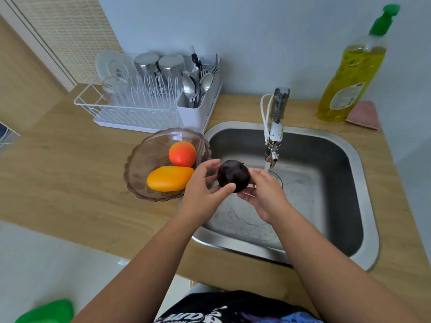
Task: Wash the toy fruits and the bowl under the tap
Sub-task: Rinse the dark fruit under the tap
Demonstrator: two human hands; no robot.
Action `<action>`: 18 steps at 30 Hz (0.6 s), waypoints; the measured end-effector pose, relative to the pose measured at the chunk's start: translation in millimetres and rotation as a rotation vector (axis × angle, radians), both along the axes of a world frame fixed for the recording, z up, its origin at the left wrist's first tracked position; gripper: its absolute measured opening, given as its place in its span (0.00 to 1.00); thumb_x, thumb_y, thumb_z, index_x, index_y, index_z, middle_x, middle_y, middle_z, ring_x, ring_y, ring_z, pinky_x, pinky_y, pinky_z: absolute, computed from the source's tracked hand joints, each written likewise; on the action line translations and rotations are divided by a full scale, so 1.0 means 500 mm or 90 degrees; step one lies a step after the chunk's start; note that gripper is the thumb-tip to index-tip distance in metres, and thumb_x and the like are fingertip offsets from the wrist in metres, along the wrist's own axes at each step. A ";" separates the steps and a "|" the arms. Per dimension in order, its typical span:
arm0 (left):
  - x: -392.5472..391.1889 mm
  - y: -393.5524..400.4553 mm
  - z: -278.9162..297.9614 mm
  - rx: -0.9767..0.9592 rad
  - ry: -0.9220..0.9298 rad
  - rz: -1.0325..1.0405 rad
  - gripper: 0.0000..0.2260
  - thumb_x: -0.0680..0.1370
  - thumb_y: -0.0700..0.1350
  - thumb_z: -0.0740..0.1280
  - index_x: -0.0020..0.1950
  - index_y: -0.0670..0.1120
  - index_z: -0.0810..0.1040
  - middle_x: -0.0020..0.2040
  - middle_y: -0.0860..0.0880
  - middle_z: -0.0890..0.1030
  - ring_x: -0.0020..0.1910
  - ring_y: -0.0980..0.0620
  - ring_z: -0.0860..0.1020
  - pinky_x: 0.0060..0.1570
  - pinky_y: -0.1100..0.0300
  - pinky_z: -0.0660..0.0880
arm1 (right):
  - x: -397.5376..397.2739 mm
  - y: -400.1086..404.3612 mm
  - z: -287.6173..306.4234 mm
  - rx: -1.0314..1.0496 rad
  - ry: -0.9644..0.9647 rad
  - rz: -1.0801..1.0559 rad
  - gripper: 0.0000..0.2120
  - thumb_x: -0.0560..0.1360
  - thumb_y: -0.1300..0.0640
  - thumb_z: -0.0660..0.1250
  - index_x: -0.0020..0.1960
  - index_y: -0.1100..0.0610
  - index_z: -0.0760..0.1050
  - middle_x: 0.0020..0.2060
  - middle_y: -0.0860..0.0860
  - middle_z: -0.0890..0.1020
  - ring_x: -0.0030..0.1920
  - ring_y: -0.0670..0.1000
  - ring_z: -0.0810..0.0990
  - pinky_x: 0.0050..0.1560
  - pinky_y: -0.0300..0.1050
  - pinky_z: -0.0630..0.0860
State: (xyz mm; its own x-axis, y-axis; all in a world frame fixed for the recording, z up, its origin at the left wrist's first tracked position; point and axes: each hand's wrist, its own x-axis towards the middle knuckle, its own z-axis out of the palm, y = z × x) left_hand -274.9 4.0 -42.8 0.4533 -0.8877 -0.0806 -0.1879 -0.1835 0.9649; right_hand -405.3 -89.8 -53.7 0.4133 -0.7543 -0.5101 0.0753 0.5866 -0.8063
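Note:
A dark purple round toy fruit (234, 175) is held over the left part of the steel sink (331, 145), between my left hand (202, 191) and my right hand (262, 194). Both hands grip it, the left from the side, the right from beneath. The tap (275, 127) runs a thin stream just right of the fruit. A clear brownish scalloped bowl (140, 164) sits on the wooden counter left of the sink. In it lie an orange-red round toy fruit (182, 153) and a yellow-orange mango-shaped one (170, 178).
A white dish rack (149, 106) with plates, steel cups and spoons stands behind the bowl. A yellow dish soap bottle (352, 73) and a pink cloth (365, 115) sit at the back right. A green object (46, 312) shows on the floor, lower left.

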 end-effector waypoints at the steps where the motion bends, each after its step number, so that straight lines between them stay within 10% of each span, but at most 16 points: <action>1: 0.004 0.001 -0.001 -0.008 0.005 0.001 0.25 0.74 0.41 0.76 0.67 0.52 0.73 0.66 0.52 0.77 0.65 0.53 0.78 0.60 0.58 0.79 | 0.002 0.002 0.001 -0.001 0.002 -0.003 0.07 0.81 0.56 0.60 0.51 0.56 0.76 0.47 0.56 0.82 0.42 0.56 0.82 0.42 0.48 0.79; 11: 0.052 -0.011 0.012 -0.040 -0.067 -0.024 0.18 0.76 0.40 0.74 0.57 0.62 0.77 0.62 0.54 0.75 0.63 0.57 0.78 0.58 0.65 0.78 | 0.038 0.008 0.002 0.020 -0.013 -0.037 0.11 0.83 0.53 0.57 0.55 0.58 0.74 0.49 0.61 0.82 0.45 0.59 0.83 0.47 0.51 0.79; 18: 0.084 -0.012 0.012 -0.023 -0.029 0.014 0.17 0.78 0.40 0.71 0.55 0.64 0.80 0.51 0.52 0.81 0.40 0.64 0.79 0.47 0.67 0.74 | 0.067 -0.016 0.013 -0.056 -0.022 -0.070 0.07 0.81 0.60 0.59 0.50 0.56 0.76 0.50 0.57 0.82 0.50 0.55 0.78 0.54 0.49 0.75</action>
State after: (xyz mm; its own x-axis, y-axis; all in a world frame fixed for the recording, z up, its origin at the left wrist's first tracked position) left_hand -233.0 -1.8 -36.6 0.4751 -0.8795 -0.0267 -0.2285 -0.1526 0.9615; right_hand -371.9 -97.9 -47.4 0.3424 -0.8368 -0.4272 0.1640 0.5010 -0.8498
